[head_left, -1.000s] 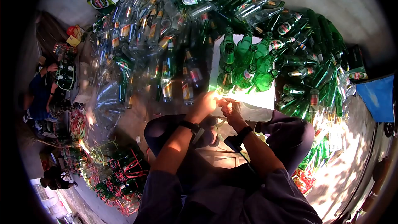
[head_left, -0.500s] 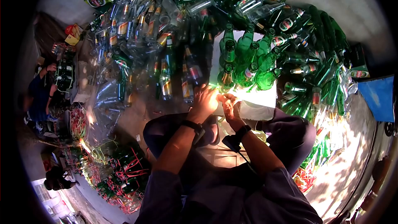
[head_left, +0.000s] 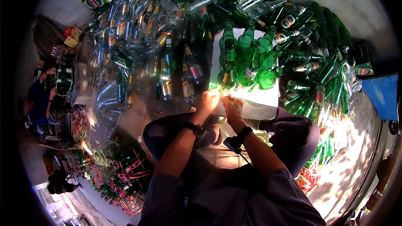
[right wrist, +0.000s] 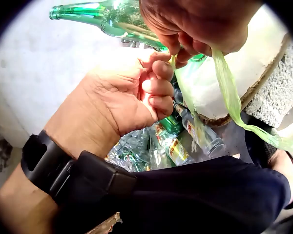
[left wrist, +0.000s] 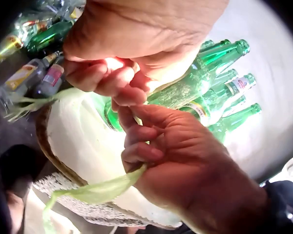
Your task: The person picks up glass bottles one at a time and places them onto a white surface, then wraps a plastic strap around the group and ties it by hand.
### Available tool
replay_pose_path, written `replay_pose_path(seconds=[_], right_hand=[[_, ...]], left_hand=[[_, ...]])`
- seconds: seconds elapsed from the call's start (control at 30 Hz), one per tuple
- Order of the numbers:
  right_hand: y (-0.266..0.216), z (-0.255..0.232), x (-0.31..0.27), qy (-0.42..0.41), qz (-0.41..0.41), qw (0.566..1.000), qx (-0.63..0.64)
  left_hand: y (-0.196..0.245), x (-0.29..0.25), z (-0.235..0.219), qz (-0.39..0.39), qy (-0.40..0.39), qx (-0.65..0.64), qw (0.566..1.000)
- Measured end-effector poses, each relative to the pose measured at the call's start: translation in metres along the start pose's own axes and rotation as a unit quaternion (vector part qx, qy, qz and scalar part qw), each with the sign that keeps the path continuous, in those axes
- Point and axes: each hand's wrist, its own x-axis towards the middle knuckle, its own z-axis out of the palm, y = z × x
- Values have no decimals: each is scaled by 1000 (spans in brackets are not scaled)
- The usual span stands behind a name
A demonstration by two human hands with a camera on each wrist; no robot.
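Note:
Both hands meet at the near edge of a white-topped block (head_left: pixel 262 111), in front of upright green bottles (head_left: pixel 247 58) grouped on it. My left hand (head_left: pixel 208 101), (right wrist: pixel 117 95) pinches a pale green plastic strip (left wrist: pixel 95 191) with its fingers curled in. Close against it, my right hand (head_left: pixel 233 108), (left wrist: pixel 178 151) pinches the same strip with thumb and forefinger. One tail of the strip (right wrist: pixel 229 90) hangs from the right hand; the other runs down beside the left. In the left wrist view the strip between the fingertips is mostly hidden.
Clear and green bottles (head_left: pixel 146 25) lie heaped around the far side and to the right. Bundles of bottles tied with red strips (head_left: pixel 125 171) stand at the lower left. Another person (head_left: pixel 39 98) handles bottles at the far left. A blue sheet (head_left: pixel 381 95) is at the right.
The left hand opened out with fingers spread half a second ago and is now curled in again beside the right hand. The bottles on the block stand as before.

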Motion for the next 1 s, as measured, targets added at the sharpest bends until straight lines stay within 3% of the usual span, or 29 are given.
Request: replay_pose_path(seconds=[0.03,0.07,0.1,0.23,0.3,0.53,0.6,0.63,0.73,0.77,0.83,0.87,0.93,0.97,1.0], right_hand=[[-5,-1,-2,-6,26,1000,-1],[-7,-2,-3,-5,26,1000,-1],[-9,-3,-4,-22,34,999,11],[-8,-4,-4,-56,65,996,38],[-8,-4,-4,-65,73,994,44],[-17,-5,-9,-76,118,987,74],[-16,-9,-8,-80,125,986,69],[-14,-10,-8,-84,132,986,65],[-9,-9,-7,-58,133,984,102],[-4,-12,-6,-57,133,984,102],[0,-18,-7,-71,54,993,79],[-1,-20,-8,-70,55,993,79],[-3,-26,-8,-33,148,980,127],[-3,-29,-9,-31,149,980,126],[-2,-31,-11,-28,143,981,126]], left_hand=[[3,0,-2,0,-1,0,1000],[13,0,-7,-97,-31,-130,986],[22,0,-12,-192,-61,-257,945],[58,1,-28,-277,-60,-321,904],[63,3,-22,-347,0,-358,867],[68,7,-29,-364,4,-388,847],[65,7,-32,-288,-5,-418,862],[70,8,-36,-288,-5,-418,862],[81,14,-45,-219,-34,-332,917],[75,17,-45,-219,-35,-333,916],[65,22,-45,-225,-65,-382,894],[67,27,-48,-285,-80,-355,887],[52,43,-47,-305,-108,-367,872],[49,46,-45,-324,-137,-377,857],[46,45,-44,-263,-179,-391,864]])
